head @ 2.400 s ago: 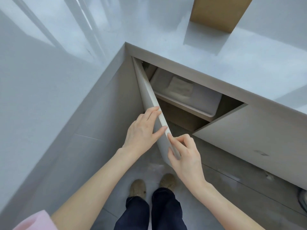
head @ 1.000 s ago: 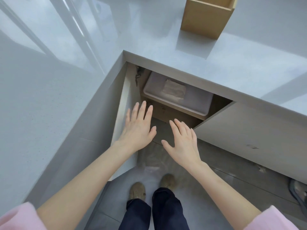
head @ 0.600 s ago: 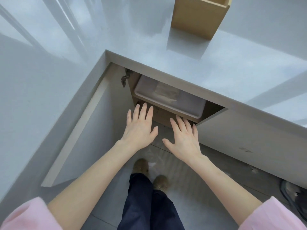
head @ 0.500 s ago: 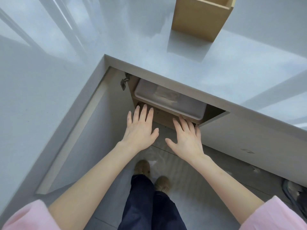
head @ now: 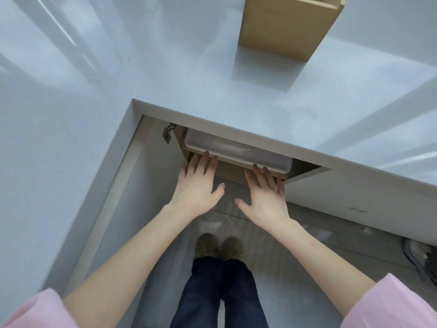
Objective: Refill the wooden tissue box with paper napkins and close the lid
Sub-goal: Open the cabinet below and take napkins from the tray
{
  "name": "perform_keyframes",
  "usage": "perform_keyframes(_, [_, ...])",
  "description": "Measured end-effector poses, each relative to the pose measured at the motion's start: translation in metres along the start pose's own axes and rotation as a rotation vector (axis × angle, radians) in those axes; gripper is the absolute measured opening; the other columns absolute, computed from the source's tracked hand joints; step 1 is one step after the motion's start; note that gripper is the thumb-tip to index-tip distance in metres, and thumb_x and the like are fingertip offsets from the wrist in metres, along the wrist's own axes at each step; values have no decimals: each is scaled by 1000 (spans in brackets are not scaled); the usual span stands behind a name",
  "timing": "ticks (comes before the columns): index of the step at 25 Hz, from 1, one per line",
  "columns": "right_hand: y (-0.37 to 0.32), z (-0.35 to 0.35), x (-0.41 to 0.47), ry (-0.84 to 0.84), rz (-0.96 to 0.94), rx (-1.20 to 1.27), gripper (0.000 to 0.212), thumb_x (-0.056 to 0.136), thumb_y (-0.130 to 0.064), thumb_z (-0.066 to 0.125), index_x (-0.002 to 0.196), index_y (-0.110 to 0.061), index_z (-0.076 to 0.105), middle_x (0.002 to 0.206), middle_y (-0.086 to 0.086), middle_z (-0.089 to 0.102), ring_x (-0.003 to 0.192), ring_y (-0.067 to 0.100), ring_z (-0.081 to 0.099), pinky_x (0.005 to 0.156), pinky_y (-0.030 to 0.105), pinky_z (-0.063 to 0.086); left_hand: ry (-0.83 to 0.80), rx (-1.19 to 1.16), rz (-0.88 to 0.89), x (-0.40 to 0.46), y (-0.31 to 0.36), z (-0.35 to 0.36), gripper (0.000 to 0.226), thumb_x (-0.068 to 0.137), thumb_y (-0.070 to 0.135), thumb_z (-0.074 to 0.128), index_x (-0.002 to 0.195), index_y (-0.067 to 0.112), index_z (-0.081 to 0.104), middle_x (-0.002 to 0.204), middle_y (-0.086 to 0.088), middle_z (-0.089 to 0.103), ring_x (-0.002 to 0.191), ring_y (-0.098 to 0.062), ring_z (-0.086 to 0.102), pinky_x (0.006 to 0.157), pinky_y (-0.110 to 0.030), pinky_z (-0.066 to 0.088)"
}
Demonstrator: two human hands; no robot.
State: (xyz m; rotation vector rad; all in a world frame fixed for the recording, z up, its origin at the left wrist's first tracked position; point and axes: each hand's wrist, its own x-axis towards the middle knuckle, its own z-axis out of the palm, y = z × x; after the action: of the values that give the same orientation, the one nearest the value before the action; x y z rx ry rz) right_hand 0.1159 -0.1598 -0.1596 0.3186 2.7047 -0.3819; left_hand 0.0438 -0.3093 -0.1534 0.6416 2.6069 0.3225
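The wooden tissue box stands on the grey countertop at the top, partly cut off by the frame edge. Below the counter, in the open cabinet, a translucent white plastic bin sits on a wooden shelf, with white paper napkins dimly visible inside. My left hand is flat and spread, its fingertips at the bin's front rim on the left. My right hand is likewise spread, fingertips at the rim's right end. Neither hand holds anything.
The cabinet door is swung wide open to the left, with a metal hinge at its top. A shut cabinet door is on the right. My legs and shoes stand on the grey floor. A dark object lies at the right edge.
Both hands let go of the cabinet door, which swung fully open to the left. They then reached forward until the fingertips came to the bin's front rim.
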Motion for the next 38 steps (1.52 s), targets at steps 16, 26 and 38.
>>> perform_keyframes(16, [55,66,120,72,-21,58,69,90,-47,44,147,-21,13,158,6,7,145,23,3,117,39,10,82,-89,-36,116,-37,82,67,91,40,40,144,14,8,155,-11,13,141,-28,13,113,-44,17])
perform_keyframes(26, [84,88,211,79,260,522,60,92,-40,47,137,-3,32,138,17,46,124,31,44,93,30,38,72,-362,-175,217,-58,114,56,91,41,41,130,2,35,132,-19,44,118,-31,45,90,-31,37])
perform_keyframes(38, [65,87,240,72,440,933,50,80,-11,65,125,1,47,127,17,55,113,31,55,83,30,46,30,-637,-327,230,-55,120,23,86,28,57,91,7,63,113,-15,64,104,-29,58,85,-30,47])
